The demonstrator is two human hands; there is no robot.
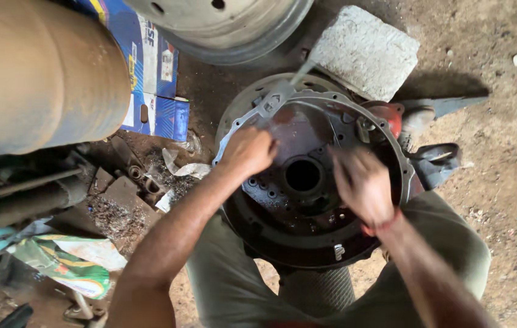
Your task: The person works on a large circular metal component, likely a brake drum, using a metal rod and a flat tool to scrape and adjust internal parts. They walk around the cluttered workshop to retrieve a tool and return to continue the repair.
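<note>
A dark, round bell housing [307,206] stands open side up on the dirt floor [501,200] between the person's knees; its bowl shows a central hole ringed with bolt holes. The left hand [247,150] has its fingers closed around a spanner [276,97] set at the housing's upper rim. The right hand [361,185] is blurred over the right side of the bowl, so its fingers cannot be judged. A concrete block [365,51], a steel wheel rim [228,27] and a blue carton [152,73] lie nearby.
</note>
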